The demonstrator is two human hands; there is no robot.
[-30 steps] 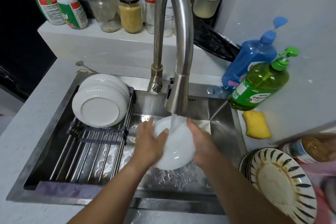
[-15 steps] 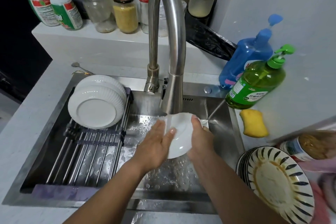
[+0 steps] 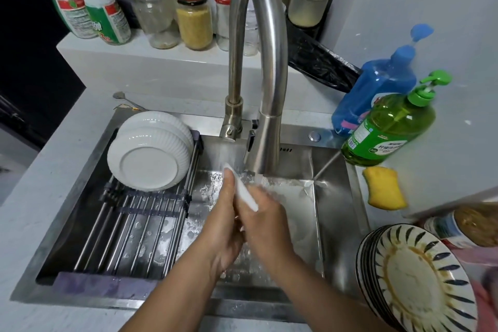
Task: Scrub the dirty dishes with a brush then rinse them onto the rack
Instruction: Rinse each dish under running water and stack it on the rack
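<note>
Both my hands hold a small white dish (image 3: 244, 191) on edge under the running tap (image 3: 265, 148), over the steel sink (image 3: 334, 197). My left hand (image 3: 225, 221) grips its left face. On the right, my right hand (image 3: 262, 219) grips the other side; only a thin white sliver of the dish shows between them. Several white ribbed bowls (image 3: 151, 151) lean upside down on the roll-up rack (image 3: 129, 221) over the sink's left half. A stack of dirty striped plates (image 3: 415, 280) sits on the counter at the right. No brush is in view.
A yellow sponge (image 3: 384, 187), a green soap bottle (image 3: 390, 127) and a blue soap bottle (image 3: 377, 83) stand right of the sink. Jars (image 3: 194, 19) and spray bottles (image 3: 89, 8) line the back ledge. A spoon (image 3: 126, 101) lies behind the rack. A jar (image 3: 469, 224) lies at the far right.
The white dish has been turned from face-on to edge-on under the water, and my hands have come closer together around it.
</note>
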